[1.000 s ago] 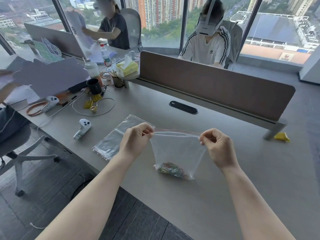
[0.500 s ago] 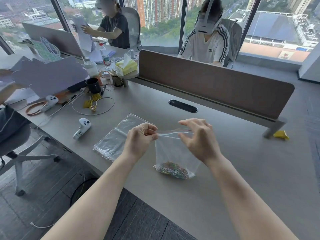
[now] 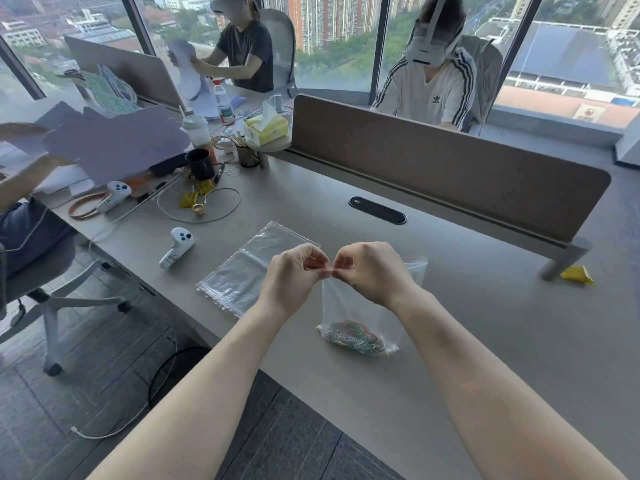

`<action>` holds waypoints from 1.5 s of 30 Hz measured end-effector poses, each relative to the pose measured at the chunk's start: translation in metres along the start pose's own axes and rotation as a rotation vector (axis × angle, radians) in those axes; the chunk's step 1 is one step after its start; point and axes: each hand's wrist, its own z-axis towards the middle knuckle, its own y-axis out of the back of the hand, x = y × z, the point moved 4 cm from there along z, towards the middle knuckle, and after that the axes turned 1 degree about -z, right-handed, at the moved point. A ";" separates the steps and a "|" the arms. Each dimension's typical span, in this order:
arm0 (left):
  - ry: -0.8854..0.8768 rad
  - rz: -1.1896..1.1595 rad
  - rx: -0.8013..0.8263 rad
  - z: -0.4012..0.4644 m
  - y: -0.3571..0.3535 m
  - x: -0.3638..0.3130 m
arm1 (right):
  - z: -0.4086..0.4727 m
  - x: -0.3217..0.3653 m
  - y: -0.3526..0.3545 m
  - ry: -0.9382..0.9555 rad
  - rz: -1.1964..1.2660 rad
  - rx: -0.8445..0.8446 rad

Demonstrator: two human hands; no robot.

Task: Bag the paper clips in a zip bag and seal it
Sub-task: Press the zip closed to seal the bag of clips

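A clear zip bag (image 3: 360, 306) stands upright on the grey desk (image 3: 485, 323), with a heap of coloured paper clips (image 3: 356, 337) at its bottom. My left hand (image 3: 294, 271) pinches the left end of the bag's top strip. My right hand (image 3: 372, 271) pinches the strip right beside it, fingertips almost touching the left ones. The right part of the red-lined top edge sticks out behind my right hand.
A pile of spare zip bags (image 3: 249, 268) lies flat to the left. A white controller (image 3: 176, 249) rests further left, near cables and a black cup (image 3: 201, 164). A brown divider (image 3: 450, 168) bounds the desk's far side. A yellow scrap (image 3: 576, 274) lies at right. People sit around.
My right hand has travelled left along the bag's top from its right end until it met my left hand. The bag stayed in place on the desk.
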 end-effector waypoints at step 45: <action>0.008 0.211 -0.048 -0.008 -0.010 -0.008 | -0.048 -0.053 0.021 -0.147 -0.081 0.006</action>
